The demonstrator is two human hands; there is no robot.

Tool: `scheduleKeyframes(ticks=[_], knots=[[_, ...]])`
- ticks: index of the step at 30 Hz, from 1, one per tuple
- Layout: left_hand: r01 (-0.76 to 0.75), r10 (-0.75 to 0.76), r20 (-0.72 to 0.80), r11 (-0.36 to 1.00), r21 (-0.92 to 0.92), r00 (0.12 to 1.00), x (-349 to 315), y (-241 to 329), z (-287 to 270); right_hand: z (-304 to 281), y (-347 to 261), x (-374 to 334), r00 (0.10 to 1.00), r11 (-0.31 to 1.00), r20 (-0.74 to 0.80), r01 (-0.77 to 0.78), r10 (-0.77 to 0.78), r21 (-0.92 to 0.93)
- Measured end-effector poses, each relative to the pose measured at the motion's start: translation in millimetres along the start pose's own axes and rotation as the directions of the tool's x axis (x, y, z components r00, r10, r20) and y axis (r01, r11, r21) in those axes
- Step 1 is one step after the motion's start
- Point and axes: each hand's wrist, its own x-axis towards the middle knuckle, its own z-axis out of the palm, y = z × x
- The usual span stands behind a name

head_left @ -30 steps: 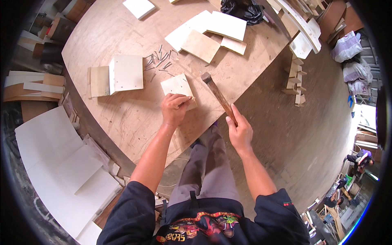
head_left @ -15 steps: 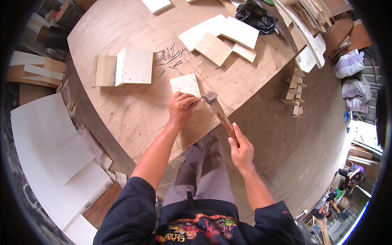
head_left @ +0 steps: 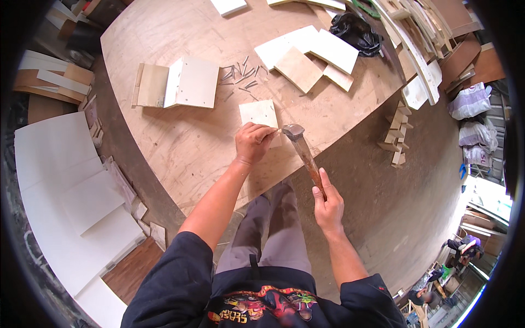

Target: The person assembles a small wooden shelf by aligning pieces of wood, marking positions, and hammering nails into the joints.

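Observation:
My right hand (head_left: pixel 329 208) grips a hammer (head_left: pixel 307 158) by its wooden handle. The metal head is at the fingertips of my left hand (head_left: pixel 254 143), over the right edge of a small pale board (head_left: pixel 258 112). Thumb and fingers of my left hand are pinched together; whatever is between them is too small to make out. That hand covers part of the board, which lies on a plywood table (head_left: pixel 186 147). Beyond it, several loose nails (head_left: pixel 240 74) are scattered. An angled wooden assembly (head_left: pixel 191 82) stands to their left.
Flat board pieces (head_left: pixel 299 70) overlap at the far right of the table, near a black plastic bag (head_left: pixel 356 35). A stepped wooden piece (head_left: pixel 396 134) is on the floor at right. Large white panels (head_left: pixel 54 158) lie at left. Other people (head_left: pixel 465 249) are in the lower right distance.
The whole view has shifted slightly, so the table and its contents appear farther right. Both hands and the hammer hold nearly the same place over the small board.

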Motion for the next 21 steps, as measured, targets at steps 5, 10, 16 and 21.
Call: scheduleKeyframes(ticks=[5,10,16,21], knots=[[0.007,-0.007,0.003,1.000,0.005,1.000,2,4,0,-6,-1,5,1.000,1.000,-0.005,-0.018,0.018,0.003],[-0.011,0.012,-0.005,0.998,0.059,1.000,1,-1,3,-6,-1,6,1.000,1.000,0.014,-0.020,0.020,-0.017],[-0.041,0.042,-0.011,0.996,0.077,0.999,-1,0,1,-4,-10,5,0.999,0.999,0.037,0.026,-0.024,-0.048],[-0.046,0.049,-0.034,0.997,0.069,0.998,-1,0,1,-3,-15,4,0.998,0.997,0.038,0.045,-0.043,-0.056]])
